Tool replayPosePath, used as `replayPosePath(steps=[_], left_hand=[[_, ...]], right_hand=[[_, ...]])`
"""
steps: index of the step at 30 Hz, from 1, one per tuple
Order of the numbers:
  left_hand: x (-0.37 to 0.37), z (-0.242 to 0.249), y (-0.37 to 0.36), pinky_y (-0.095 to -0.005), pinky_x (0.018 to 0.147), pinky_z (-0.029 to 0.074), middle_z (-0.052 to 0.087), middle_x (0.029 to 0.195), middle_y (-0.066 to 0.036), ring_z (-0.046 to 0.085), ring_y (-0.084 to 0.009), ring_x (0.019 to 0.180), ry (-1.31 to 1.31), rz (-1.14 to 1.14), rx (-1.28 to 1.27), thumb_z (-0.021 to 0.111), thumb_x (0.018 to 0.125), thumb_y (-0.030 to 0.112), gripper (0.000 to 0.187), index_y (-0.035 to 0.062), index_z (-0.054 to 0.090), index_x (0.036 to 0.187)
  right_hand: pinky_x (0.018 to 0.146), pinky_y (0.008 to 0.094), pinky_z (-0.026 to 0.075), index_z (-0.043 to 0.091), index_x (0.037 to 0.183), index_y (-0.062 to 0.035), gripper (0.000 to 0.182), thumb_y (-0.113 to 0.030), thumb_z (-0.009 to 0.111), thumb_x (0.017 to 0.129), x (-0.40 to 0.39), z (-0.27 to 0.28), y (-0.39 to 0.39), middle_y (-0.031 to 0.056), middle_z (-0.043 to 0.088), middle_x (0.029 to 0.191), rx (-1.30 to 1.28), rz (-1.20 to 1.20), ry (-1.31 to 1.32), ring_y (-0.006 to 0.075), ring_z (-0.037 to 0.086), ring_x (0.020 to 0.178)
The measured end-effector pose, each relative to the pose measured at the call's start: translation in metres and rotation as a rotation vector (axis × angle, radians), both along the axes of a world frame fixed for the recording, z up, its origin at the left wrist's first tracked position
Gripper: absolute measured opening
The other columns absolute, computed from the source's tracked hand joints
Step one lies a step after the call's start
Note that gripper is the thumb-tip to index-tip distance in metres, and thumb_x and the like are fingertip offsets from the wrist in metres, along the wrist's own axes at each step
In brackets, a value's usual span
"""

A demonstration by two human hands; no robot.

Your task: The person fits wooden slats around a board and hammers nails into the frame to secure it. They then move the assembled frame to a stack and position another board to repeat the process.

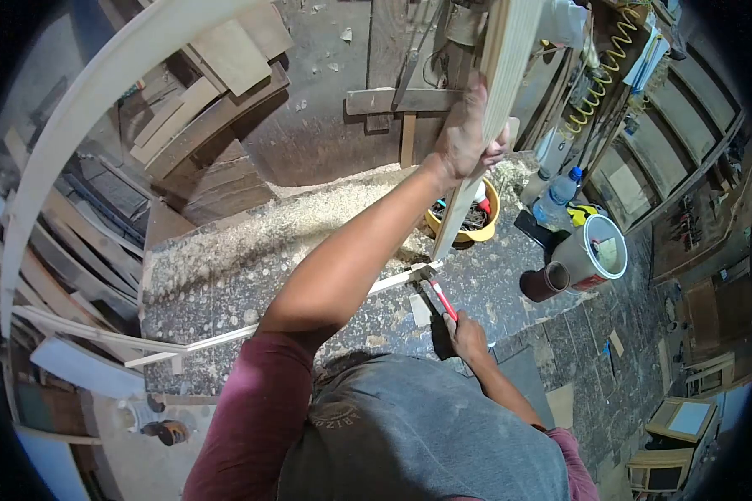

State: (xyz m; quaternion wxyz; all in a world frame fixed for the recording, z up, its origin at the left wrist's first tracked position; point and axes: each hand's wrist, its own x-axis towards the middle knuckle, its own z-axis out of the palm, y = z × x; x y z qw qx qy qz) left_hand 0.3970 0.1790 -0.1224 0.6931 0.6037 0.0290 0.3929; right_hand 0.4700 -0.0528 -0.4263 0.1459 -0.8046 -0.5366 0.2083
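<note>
Left of the hammer [441, 299], one curved wooden strip [48, 154] arches high, and one thin lower strip [217, 339] runs over the worktop [497, 288] to the hammer's head. Above the hammer, your left hand [466, 140] is wrapped around one upright bar [510, 63], its foot just beside the head. Your right hand [468, 336] grips the one hammer's handle. You seem to be knocking bar and strip together; the next move probably calls for a steady bar and a controlled tap. Right of the hammer, count one yellow tub [486, 233], one brown cup [541, 285], one blue-capped bottle [553, 205], one white bucket [576, 249].
</note>
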Motion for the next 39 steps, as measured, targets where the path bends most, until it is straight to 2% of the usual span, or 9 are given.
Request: replayPosePath(steps=[13,19,22,26,29,32,34,36,39], left_hand=[[0.008,-0.02,0.002,-0.0252,0.042,0.035,0.04,0.053,-0.002,0.042,-0.01,0.044,0.049,-0.073,-0.019,0.024,0.077,0.085,0.086,0.0042,0.05,0.085],[0.0,-0.01,-0.007,-0.0269,0.052,0.048,0.049,0.064,-0.003,0.053,-0.0104,0.056,0.064,-0.011,-0.106,0.03,0.076,0.085,0.084,0.0063,0.052,0.095],[-0.005,-0.001,-0.016,-0.029,0.061,0.052,0.057,0.066,-0.004,0.058,-0.0132,0.06,0.102,0.16,0.017,0.024,0.078,0.085,0.089,0.0029,0.059,0.083],[-0.012,-0.011,-0.011,-0.0292,0.066,0.053,0.065,0.077,-0.007,0.063,-0.0133,0.069,0.187,0.294,0.141,0.036,0.082,0.077,0.083,-0.0004,0.063,0.095],[-0.018,-0.009,-0.011,-0.0253,0.051,0.046,0.061,0.061,-0.001,0.057,-0.0078,0.055,0.294,0.404,0.245,0.051,0.089,0.062,0.064,0.003,0.066,0.071],[-0.018,-0.012,-0.015,-0.0267,0.044,0.04,0.054,0.054,0.001,0.05,-0.0062,0.049,0.238,0.48,0.275,0.058,0.087,0.056,0.058,0.003,0.064,0.066],[-0.024,-0.014,-0.018,-0.037,0.052,0.046,0.057,0.057,-0.009,0.056,-0.0164,0.053,0.222,0.583,0.424,0.055,0.089,0.054,0.058,-0.0013,0.064,0.074],[-0.043,-0.006,-0.03,-0.0427,0.07,0.049,0.063,0.083,-0.019,0.062,-0.0259,0.079,0.298,0.562,0.47,0.056,0.09,0.047,0.051,-0.0033,0.062,0.092],[-0.098,-0.006,-0.051,-0.0452,0.096,0.038,0.053,0.114,-0.022,0.05,-0.0363,0.108,0.133,0.759,0.741,0.067,0.081,0.04,0.048,0.0003,0.059,0.107]], right_hand=[[0.066,0.0569,0.045,0.052,0.096,-0.0008,0.041,-0.042,0.048,0.095,-0.011,0.01,-0.016,0.0312,0.06,0.072,0.045,-0.019,0.135,0.0511,0.059,0.073],[0.062,0.0516,0.045,0.058,0.088,-0.002,0.037,-0.039,0.06,0.088,-0.002,0.004,-0.007,0.0269,0.06,0.071,0.127,-0.052,0.13,0.0464,0.06,0.072],[0.063,0.0505,0.046,0.062,0.094,-0.0052,0.025,-0.028,0.066,0.083,0.003,0.003,0.017,0.0249,0.062,0.074,0.236,0.054,0.141,0.0442,0.061,0.072],[0.066,0.0502,0.048,0.064,0.105,-0.0097,0.027,-0.02,0.066,0.08,-0.002,0.016,0.074,0.0241,0.063,0.079,0.256,0.219,0.078,0.0431,0.062,0.074],[0.069,0.0506,0.049,0.064,0.111,-0.0108,0.034,-0.022,0.066,0.079,-0.002,-0.008,0.106,0.024,0.064,0.083,0.177,0.281,0.005,0.0421,0.063,0.078],[0.071,0.0494,0.049,0.053,0.132,-0.0193,0.051,-0.02,0.061,0.081,-0.009,-0.005,0.127,0.0205,0.067,0.092,0.057,0.332,-0.138,0.0391,0.064,0.081],[0.072,0.0489,0.049,0.055,0.13,-0.0193,0.049,-0.021,0.062,0.081,-0.003,-0.013,0.133,0.0206,0.066,0.098,0.0,0.342,-0.102,0.0387,0.064,0.084],[0.074,0.048,0.05,0.057,0.128,-0.0191,0.048,-0.022,0.063,0.08,0.018,-0.062,0.144,0.0208,0.067,0.095,0.154,0.377,-0.058,0.0392,0.064,0.084],[0.074,0.0487,0.049,0.061,0.121,-0.0163,0.039,-0.021,0.062,0.081,0.004,-0.023,0.138,0.0221,0.066,0.088,0.13,0.386,-0.068,0.0419,0.063,0.084]])
